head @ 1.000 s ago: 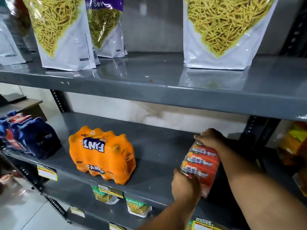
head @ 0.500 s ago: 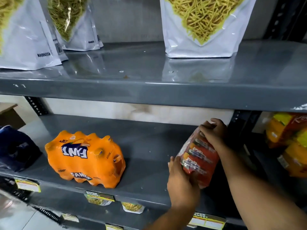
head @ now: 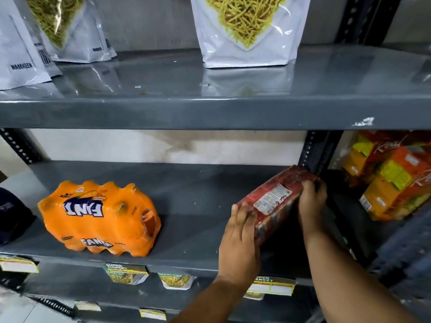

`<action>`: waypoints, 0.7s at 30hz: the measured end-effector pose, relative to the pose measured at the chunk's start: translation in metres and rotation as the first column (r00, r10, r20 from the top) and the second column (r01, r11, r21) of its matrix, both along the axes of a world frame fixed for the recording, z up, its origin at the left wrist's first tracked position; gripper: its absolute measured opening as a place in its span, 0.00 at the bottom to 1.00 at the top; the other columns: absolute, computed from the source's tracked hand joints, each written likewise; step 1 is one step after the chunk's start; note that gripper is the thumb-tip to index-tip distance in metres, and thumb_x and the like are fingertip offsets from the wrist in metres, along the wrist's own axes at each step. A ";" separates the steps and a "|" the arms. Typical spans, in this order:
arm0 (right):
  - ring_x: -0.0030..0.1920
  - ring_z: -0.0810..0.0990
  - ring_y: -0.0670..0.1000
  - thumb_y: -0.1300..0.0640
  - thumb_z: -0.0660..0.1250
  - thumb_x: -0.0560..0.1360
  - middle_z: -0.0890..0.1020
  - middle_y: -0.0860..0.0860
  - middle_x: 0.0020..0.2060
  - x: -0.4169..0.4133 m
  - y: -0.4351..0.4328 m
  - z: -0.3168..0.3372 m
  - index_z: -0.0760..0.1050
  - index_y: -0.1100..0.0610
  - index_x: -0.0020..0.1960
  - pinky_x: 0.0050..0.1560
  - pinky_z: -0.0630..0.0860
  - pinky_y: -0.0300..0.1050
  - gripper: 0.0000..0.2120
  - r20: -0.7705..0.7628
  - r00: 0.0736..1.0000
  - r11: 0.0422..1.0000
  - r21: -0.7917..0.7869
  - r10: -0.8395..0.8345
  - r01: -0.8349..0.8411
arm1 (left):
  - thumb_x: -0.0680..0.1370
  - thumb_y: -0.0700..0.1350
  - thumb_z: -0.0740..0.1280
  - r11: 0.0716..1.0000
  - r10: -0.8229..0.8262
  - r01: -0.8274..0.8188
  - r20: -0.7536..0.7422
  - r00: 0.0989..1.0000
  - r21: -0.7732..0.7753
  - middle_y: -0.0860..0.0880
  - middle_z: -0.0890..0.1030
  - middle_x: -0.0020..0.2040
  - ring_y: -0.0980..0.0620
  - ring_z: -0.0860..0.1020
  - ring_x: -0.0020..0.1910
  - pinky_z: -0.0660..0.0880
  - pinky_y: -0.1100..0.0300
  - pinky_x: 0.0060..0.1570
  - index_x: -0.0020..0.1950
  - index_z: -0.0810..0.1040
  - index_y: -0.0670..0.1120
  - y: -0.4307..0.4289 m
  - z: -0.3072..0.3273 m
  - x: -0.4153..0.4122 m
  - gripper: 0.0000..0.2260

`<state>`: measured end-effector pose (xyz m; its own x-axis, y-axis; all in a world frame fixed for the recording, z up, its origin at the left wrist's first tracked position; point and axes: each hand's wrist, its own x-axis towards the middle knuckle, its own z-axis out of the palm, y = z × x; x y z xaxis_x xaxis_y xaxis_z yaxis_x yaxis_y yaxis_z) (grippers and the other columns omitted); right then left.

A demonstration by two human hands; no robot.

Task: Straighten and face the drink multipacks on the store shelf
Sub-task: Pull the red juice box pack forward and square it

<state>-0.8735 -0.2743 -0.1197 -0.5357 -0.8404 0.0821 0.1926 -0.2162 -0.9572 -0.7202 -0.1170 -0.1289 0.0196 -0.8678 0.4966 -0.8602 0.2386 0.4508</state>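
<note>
A red shrink-wrapped multipack [head: 272,201] is tilted above the right end of the grey middle shelf [head: 191,220], its white label side turned up. My left hand [head: 240,238] presses its near left edge. Over its far right end my right hand [head: 311,203] is closed. An orange Fanta multipack [head: 100,217] sits skewed at the shelf's left. At the far left edge only part of a dark blue pack [head: 11,215] shows.
The upper shelf [head: 210,110] overhangs close above, holding white snack pouches [head: 247,31]. A black upright post [head: 319,150] stands just right of the red pack. Orange and yellow cartons [head: 391,180] fill the neighbouring bay. Price tags [head: 270,285] line the shelf's front edge.
The red multipack has been turned over between both hands, from its striped face showing to its label side up, and lifted toward the post. The view has shifted right.
</note>
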 end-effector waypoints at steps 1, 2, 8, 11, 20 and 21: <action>0.50 0.80 0.54 0.55 0.63 0.67 0.82 0.57 0.51 -0.001 -0.001 0.000 0.77 0.60 0.57 0.51 0.76 0.45 0.21 0.009 1.000 1.000 0.005 0.008 -0.008 | 0.77 0.42 0.68 1.000 -0.012 0.013 -0.062 0.998 0.017 0.47 0.65 0.77 0.45 0.58 0.78 0.63 0.49 0.73 0.73 0.67 0.43 0.002 0.001 -0.001 0.25; 0.49 0.80 0.54 0.55 0.64 0.67 0.82 0.56 0.50 -0.003 -0.004 -0.001 0.77 0.58 0.56 0.48 0.76 0.43 0.19 0.020 1.000 1.000 0.022 0.020 -0.021 | 0.78 0.43 0.66 0.999 -0.021 0.026 -0.130 0.991 0.040 0.49 0.59 0.79 0.50 0.54 0.79 0.61 0.53 0.74 0.75 0.63 0.45 0.003 0.002 -0.003 0.26; 0.43 0.83 0.51 0.57 0.65 0.64 0.84 0.50 0.42 -0.016 -0.011 -0.002 0.80 0.53 0.47 0.42 0.77 0.40 0.13 0.152 0.981 0.989 0.059 0.124 -0.134 | 0.78 0.44 0.68 0.968 0.101 0.053 -0.573 0.813 0.245 0.54 0.48 0.80 0.56 0.53 0.78 0.56 0.61 0.75 0.78 0.42 0.55 -0.004 0.011 -0.013 0.41; 0.42 0.84 0.48 0.56 0.66 0.63 0.86 0.46 0.39 -0.018 -0.005 0.002 0.83 0.49 0.41 0.40 0.77 0.39 0.10 0.160 0.973 0.983 0.051 0.165 -0.175 | 0.77 0.43 0.69 0.927 0.138 0.163 -0.710 0.690 0.338 0.53 0.66 0.73 0.56 0.69 0.69 0.67 0.55 0.71 0.78 0.42 0.57 -0.006 0.015 -0.008 0.42; 0.39 0.85 0.45 0.55 0.66 0.70 0.84 0.48 0.44 -0.017 0.031 -0.008 0.77 0.53 0.57 0.33 0.78 0.38 0.16 0.117 0.982 0.988 0.009 0.149 -0.152 | 0.76 0.35 0.69 0.859 -0.014 0.415 -0.797 0.604 0.299 0.47 0.81 0.62 0.53 0.79 0.61 0.78 0.54 0.61 0.72 0.66 0.46 -0.026 0.019 0.053 0.26; 0.39 0.85 0.46 0.57 0.66 0.70 0.83 0.48 0.44 -0.018 0.035 -0.008 0.76 0.52 0.57 0.33 0.78 0.38 0.15 0.122 0.984 0.991 0.020 0.127 -0.130 | 0.76 0.34 0.69 0.846 -0.023 0.449 -0.822 0.569 0.288 0.46 0.81 0.62 0.53 0.80 0.61 0.78 0.56 0.58 0.70 0.69 0.47 -0.028 0.018 0.058 0.24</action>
<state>-0.8912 -0.2394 -0.1281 -0.4275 -0.9040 -0.0010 0.3313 -0.1557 -0.9306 -0.6626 -0.1453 -0.1105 -0.0361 -0.9991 -0.0214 -0.0723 -0.0187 0.9972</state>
